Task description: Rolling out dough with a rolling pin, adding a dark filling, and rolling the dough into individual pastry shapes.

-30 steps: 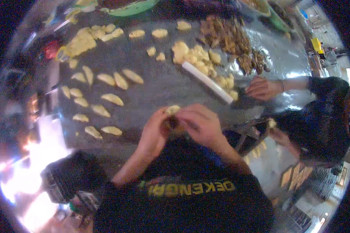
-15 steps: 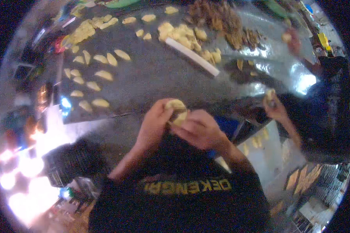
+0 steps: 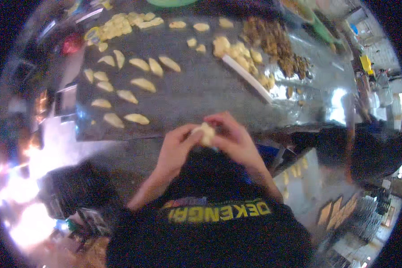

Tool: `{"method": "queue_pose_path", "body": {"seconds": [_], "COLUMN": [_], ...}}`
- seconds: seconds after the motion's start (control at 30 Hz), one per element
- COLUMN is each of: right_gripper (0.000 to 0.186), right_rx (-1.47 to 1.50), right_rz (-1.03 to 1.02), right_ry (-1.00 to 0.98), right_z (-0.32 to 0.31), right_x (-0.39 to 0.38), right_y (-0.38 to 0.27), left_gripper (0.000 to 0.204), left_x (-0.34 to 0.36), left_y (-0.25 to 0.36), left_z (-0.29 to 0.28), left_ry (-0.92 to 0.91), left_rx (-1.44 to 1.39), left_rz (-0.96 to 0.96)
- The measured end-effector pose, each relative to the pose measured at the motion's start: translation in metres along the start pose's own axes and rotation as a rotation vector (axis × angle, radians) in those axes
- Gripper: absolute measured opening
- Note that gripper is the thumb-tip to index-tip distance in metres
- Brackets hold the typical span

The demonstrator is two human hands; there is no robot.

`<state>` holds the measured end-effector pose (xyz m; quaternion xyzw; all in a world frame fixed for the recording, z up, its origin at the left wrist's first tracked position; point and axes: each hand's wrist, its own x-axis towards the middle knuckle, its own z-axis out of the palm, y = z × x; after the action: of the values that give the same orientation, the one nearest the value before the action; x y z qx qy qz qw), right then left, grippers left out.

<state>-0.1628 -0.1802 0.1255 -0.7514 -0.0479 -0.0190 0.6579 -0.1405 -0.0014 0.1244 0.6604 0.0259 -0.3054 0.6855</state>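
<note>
A small pale piece of dough [image 3: 206, 135] is held up between my two hands, in front of my black shirt and just off the near edge of the table. My left hand [image 3: 176, 145] grips its left side, thumb over the top. From the right, my right hand [image 3: 236, 140] pinches it with bent fingers. The fingers hide part of the dough and blur a little. Beyond, on the dark table [image 3: 196, 100], several crescent-shaped dough pieces [image 3: 143, 84] lie to the left. Farther right sits a heap of dough lumps [image 3: 241, 56] behind a white strip [image 3: 248, 79].
A pile of brown, crumbly filling [image 3: 272, 42] lies at the far right of the table. Flattened dough [image 3: 116, 27] rests at the back left, a green bowl rim [image 3: 172, 2] at the far edge. At lower right stands a pale tray [image 3: 306, 178] bearing long dough pieces.
The dough, earlier a curved piece with a darker middle, is now a compact lump between my fingers. My right hand has turned and risen. Another person's hand at right has left its place.
</note>
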Motion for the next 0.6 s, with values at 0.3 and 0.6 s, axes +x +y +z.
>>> {"method": "queue_pose_path", "body": {"seconds": [0.3,0.6], "right_gripper": [0.018,0.022], "right_rx": [-0.174,-0.223], "right_rz": [0.287,0.455], "right_ry": [0.121,0.246], "right_z": [0.039,0.007], "right_x": [0.002,0.016], "right_y": [0.010,0.020], "left_gripper": [0.022,0.033], "left_x": [0.022,0.055], "left_y": [-0.023,-0.030], "left_z": [-0.059,-0.060], "left_ry": [-0.096,-0.061], "left_rx": [-0.156,0.029], "left_rz": [-0.154,-0.100]}}
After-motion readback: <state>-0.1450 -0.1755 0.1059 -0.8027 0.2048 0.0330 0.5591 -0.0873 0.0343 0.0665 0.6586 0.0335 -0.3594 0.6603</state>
